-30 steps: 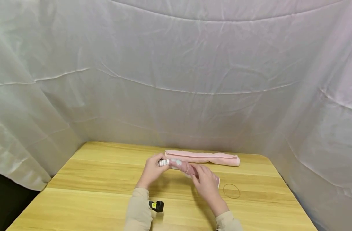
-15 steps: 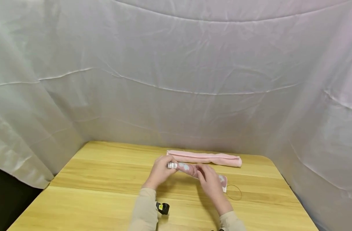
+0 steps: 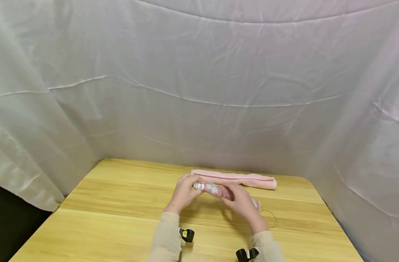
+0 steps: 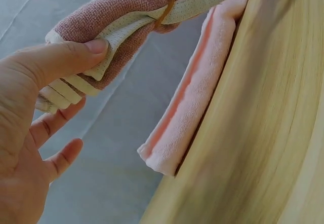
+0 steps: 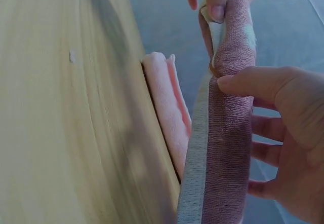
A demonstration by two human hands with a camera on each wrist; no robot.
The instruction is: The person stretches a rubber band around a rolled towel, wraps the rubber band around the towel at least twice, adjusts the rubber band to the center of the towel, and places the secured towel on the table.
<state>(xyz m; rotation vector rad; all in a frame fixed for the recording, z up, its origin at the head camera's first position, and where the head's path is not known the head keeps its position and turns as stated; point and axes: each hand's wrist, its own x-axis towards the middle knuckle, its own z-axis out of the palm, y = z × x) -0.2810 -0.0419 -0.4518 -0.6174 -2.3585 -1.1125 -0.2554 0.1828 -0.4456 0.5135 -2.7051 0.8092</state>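
Observation:
A rolled dusty-pink towel with pale blue patches and a white edge is held up above the table between both hands. My left hand pinches its striped left end, thumb on top of the folds. Around the towel's middle sits an orange-brown rubber band, and the cloth is squeezed narrow there. My right hand grips the roll just beside that band, its thumb lying on the cloth and the other fingers behind it. In the head view the right hand hides part of the roll.
Another towel, light pink and rolled, lies along the back of the wooden table. A loose rubber band lies right of my right hand. Grey curtains enclose the back and sides. Black cameras sit on the wrists.
Both hands and the dusty-pink towel have shifted slightly to the right. My right hand has moved along the roll towards its middle, exposing more of the right end. The light pink towel stays put.

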